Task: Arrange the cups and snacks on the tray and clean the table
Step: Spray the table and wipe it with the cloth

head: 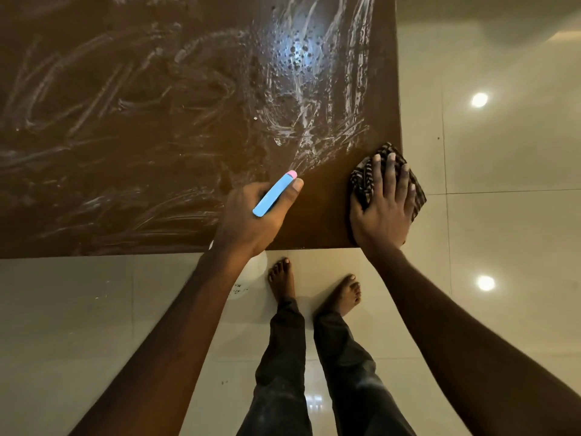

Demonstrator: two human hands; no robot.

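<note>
Peeking out beneath spread right fingers (390, 174), striped cloth (361, 182) (table (327, 215) corner).

Both arms are extending forward and converging, bare along their visible length. The left hand (251, 215) is gripping a spray bottle (274, 194), with its fingers curling round the bottle and its thumb lying straight alongside the head. The right hand (385, 202) is lying palm down, its straight, spread fingers pressing on a cloth (361, 180). Both legs are standing below the arms, with the feet bare.
</note>
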